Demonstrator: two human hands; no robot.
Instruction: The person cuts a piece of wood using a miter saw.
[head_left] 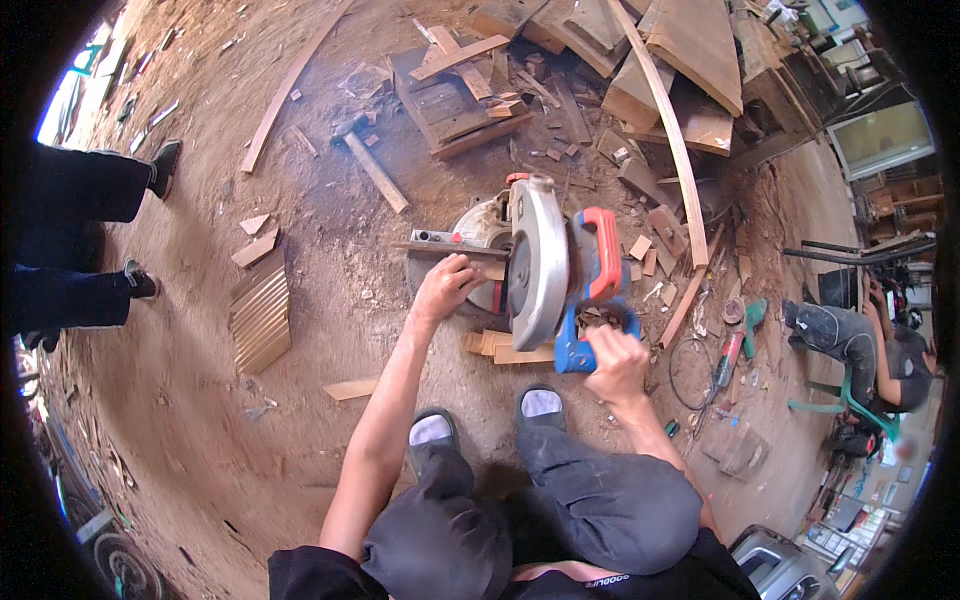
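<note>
A miter saw [540, 265] with a grey blade guard, a red carrying handle and a blue grip stands on the ground before my feet. My right hand [617, 362] is wrapped round its blue handle [577, 352]. At the left of the guard, my left hand [446, 288] presses a short strip of wood [491, 269] against the saw's fence, fingers closed over it. The strip's right end lies close beside the guard; the blade itself is hidden. Several cut wood pieces [500, 347] lie just in front of the saw base, between it and my feet.
Left of me lies a row of cut strips [262, 318]; a hammer [372, 170] rests beyond. Offcuts and boards [690, 50] pile up far right, with a long batten [672, 130]. A corded power tool [728, 358] lies at right. One person stands left; another sits right.
</note>
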